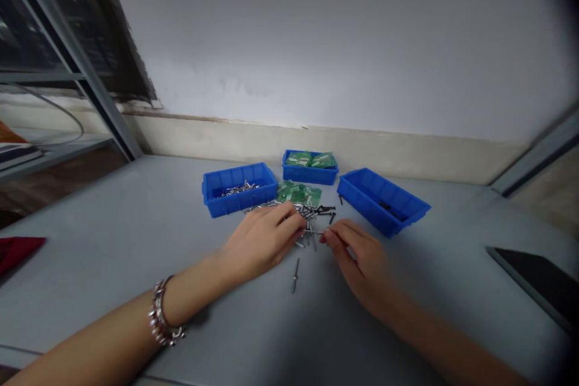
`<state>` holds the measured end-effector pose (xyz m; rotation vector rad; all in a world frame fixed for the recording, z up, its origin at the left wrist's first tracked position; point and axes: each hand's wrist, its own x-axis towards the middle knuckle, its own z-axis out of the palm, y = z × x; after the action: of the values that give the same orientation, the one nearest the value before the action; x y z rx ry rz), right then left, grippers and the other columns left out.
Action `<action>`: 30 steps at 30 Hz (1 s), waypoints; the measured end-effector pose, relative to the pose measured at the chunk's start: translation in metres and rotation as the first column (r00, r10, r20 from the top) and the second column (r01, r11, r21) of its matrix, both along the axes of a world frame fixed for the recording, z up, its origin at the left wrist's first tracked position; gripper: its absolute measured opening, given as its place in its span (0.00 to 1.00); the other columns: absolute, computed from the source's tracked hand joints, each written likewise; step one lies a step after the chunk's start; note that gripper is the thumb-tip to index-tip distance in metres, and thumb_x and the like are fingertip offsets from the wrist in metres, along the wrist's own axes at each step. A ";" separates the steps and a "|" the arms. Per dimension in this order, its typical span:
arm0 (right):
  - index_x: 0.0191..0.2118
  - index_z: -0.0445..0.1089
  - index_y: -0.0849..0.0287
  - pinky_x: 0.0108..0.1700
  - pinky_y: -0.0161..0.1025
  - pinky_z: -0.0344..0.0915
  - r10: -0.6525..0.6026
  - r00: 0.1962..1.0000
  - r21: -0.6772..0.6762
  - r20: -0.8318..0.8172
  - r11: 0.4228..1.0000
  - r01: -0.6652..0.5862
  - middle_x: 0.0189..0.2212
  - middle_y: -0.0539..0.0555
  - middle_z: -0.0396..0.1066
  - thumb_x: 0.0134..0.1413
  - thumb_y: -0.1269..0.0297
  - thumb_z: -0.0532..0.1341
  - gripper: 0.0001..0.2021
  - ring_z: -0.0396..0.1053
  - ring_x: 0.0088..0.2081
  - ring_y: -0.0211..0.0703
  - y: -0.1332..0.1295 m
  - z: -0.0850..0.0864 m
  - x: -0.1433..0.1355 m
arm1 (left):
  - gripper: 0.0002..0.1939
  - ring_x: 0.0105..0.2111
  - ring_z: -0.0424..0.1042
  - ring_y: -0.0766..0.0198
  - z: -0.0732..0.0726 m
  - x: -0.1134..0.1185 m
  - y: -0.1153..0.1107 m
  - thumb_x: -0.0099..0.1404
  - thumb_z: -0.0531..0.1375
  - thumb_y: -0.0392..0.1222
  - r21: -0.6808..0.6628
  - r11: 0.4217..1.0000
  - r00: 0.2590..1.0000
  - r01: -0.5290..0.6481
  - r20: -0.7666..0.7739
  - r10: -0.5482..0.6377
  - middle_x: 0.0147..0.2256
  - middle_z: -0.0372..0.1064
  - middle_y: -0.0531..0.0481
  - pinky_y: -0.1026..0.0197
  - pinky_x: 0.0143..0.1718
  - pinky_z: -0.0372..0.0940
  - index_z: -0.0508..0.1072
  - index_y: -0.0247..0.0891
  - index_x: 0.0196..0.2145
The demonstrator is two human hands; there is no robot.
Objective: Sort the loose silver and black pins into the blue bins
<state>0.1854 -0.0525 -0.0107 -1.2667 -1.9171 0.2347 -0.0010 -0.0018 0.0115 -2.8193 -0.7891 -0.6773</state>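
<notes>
A silver rivet is pinched in the grip of the right hand above the desk, the hold of the left hand cannot be told, and, with silver pieces and dark pieces binned separately, a mixed pile is left.

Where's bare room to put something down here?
Bare tabletop shows between the red item and the left blue bin, and between the right blue bin and the dark flat object. It's crowded between those bins: the left hand and right hand work among loose metal pins near green packets.
</notes>
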 end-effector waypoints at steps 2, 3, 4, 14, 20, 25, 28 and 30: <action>0.28 0.63 0.57 0.32 0.39 0.59 -0.002 1.000 -0.012 -0.008 1.000 0.002 0.26 0.51 0.64 0.61 0.62 0.47 0.14 0.63 0.30 0.41 0.000 0.000 0.000 | 0.12 0.30 0.64 0.65 0.000 0.000 0.000 0.68 0.45 0.38 0.002 1.000 1.000 0.004 -0.002 -0.004 0.33 0.63 0.47 0.63 0.28 0.61 0.66 0.35 0.36; 0.27 0.63 0.57 0.31 0.39 0.59 -0.002 1.000 -0.023 -0.013 1.000 0.002 0.25 0.51 0.64 0.61 0.62 0.47 0.14 0.63 0.29 0.41 -0.001 0.001 0.000 | 0.12 0.30 0.64 0.65 0.000 0.000 0.000 0.68 0.44 0.38 0.001 1.000 1.000 0.007 -0.002 -0.007 0.33 0.63 0.47 0.63 0.28 0.61 0.66 0.35 0.36; 0.27 0.63 0.57 0.31 0.39 0.59 -0.003 1.000 -0.034 -0.023 0.999 0.002 0.25 0.51 0.64 0.61 0.62 0.47 0.14 0.63 0.29 0.40 -0.001 0.001 0.000 | 0.13 0.30 0.64 0.65 0.001 0.000 0.000 0.68 0.44 0.38 0.001 1.000 1.000 0.011 -0.001 -0.011 0.33 0.63 0.47 0.63 0.28 0.61 0.66 0.35 0.36; 0.25 0.62 0.57 0.27 0.35 0.57 -0.065 0.991 -0.115 -0.119 0.992 0.051 0.21 0.48 0.63 0.61 0.59 0.48 0.15 0.63 0.25 0.38 0.000 0.003 0.001 | 0.13 0.30 0.63 0.65 0.003 0.000 -0.001 0.68 0.45 0.39 0.014 1.000 1.000 0.011 0.023 -0.012 0.33 0.63 0.47 0.63 0.28 0.61 0.67 0.34 0.34; 0.27 0.63 0.56 0.24 0.34 0.55 -0.148 0.973 -0.090 -0.177 0.987 0.134 0.21 0.48 0.64 0.60 0.58 0.49 0.14 0.62 0.24 0.38 0.001 0.005 0.004 | 0.12 0.30 0.64 0.66 0.005 0.001 -0.002 0.67 0.46 0.39 0.036 0.998 0.994 -0.047 0.101 0.043 0.32 0.63 0.47 0.63 0.29 0.62 0.67 0.34 0.34; 0.28 0.63 0.56 0.26 0.35 0.57 -0.113 0.975 -0.083 -0.189 0.992 0.099 0.21 0.48 0.64 0.59 0.59 0.50 0.12 0.63 0.25 0.38 0.002 0.001 0.005 | 0.13 0.29 0.64 0.66 0.008 -0.002 0.000 0.67 0.46 0.40 0.061 0.996 0.994 -0.061 0.096 0.055 0.32 0.64 0.47 0.63 0.29 0.62 0.67 0.34 0.32; 0.28 0.64 0.56 0.28 0.35 0.58 -0.125 0.968 -0.108 -0.217 0.989 0.104 0.22 0.48 0.64 0.58 0.59 0.51 0.12 0.63 0.26 0.38 0.001 0.000 0.006 | 0.13 0.30 0.65 0.66 0.013 -0.011 0.011 0.68 0.47 0.41 0.090 0.988 0.984 -0.125 0.136 0.112 0.33 0.64 0.47 0.63 0.31 0.62 0.68 0.34 0.34; 0.29 0.65 0.57 0.28 0.35 0.59 -0.152 0.958 -0.131 -0.244 0.984 0.122 0.22 0.49 0.64 0.58 0.59 0.51 0.12 0.63 0.26 0.39 0.001 0.001 0.009 | 0.13 0.30 0.65 0.67 0.016 -0.020 0.022 0.67 0.47 0.42 0.104 0.973 0.965 -0.208 0.184 0.187 0.34 0.64 0.47 0.64 0.31 0.62 0.68 0.35 0.33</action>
<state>0.1946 -0.0511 -0.0099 -1.3691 -1.6110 0.4190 -0.0206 0.0198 0.0273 -2.5534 -1.0047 -0.9117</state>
